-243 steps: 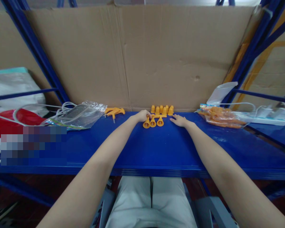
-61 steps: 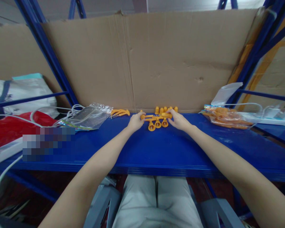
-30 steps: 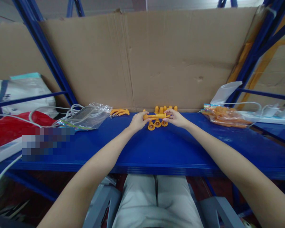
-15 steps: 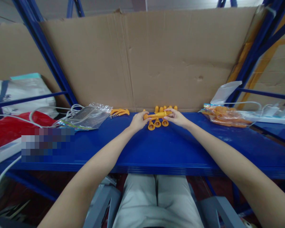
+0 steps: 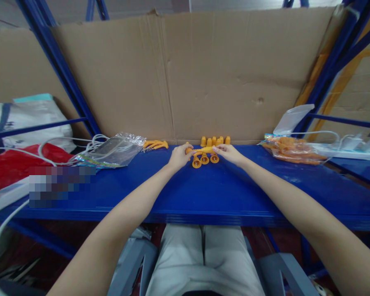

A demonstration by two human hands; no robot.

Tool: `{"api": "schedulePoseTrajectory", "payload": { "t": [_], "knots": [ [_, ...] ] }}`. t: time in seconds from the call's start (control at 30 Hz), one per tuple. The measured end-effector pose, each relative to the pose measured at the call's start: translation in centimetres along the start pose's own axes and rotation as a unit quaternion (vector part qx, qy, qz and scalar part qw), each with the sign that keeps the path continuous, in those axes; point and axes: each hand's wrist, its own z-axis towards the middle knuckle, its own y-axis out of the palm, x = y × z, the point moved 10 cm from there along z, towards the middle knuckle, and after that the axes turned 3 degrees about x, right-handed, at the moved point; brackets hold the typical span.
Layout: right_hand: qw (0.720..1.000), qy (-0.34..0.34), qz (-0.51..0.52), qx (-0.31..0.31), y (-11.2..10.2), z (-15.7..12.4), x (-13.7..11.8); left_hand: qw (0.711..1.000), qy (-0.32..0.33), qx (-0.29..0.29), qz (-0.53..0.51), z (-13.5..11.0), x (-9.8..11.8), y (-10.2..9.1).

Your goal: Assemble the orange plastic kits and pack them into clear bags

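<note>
Between both hands is a slim yellow-orange plastic rod (image 5: 206, 150), held crosswise above the shelf, with a ribbed stretch toward its left. My left hand (image 5: 181, 156) is closed around the left end, thumb against it. With thumb and fingers my right hand (image 5: 228, 153) pinches the right end. Right below the rod, three orange flared cups (image 5: 204, 159) lie with their open mouths toward me. Behind it, several small orange cups (image 5: 216, 141) stand in a cluster near the cardboard. Their finer details are too small to make out.
The blue shelf (image 5: 200, 193) ends at a front edge above my lap. Orange curved pieces (image 5: 156, 144) and a clear plastic bag (image 5: 117, 151) lie left, near white cables (image 5: 100, 142). A bag of orange parts (image 5: 291, 150) and a power strip (image 5: 357, 152) lie right. Cardboard (image 5: 222, 78) walls the back.
My right hand's fingers have shifted slightly left along the rod and cover more of its right end. The left hand stays nearly in place. The rod is slightly lower.
</note>
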Motion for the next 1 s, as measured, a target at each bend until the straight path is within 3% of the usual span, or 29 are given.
{"api": "schedulePoseTrajectory", "payload": {
  "t": [0.23,0.4,0.67,1.0],
  "knots": [
    [0.993,-0.008,0.098,-0.062,1.0,-0.2,0.1,1.000,0.000,0.019,0.001,-0.1,0.2,-0.4],
    [0.994,0.016,0.102,-0.042,0.8,-0.3,0.2,1.000,-0.002,0.023,-0.008,-0.1,0.2,-0.6],
    [1.000,-0.005,0.005,-0.010,0.0,-0.1,-0.6,0.999,-0.003,0.005,-0.038,-0.1,0.5,-0.5],
    [0.996,-0.005,0.081,-0.029,0.5,0.0,0.1,0.999,0.010,0.025,-0.039,-0.1,0.2,-0.3]
  ]
}}
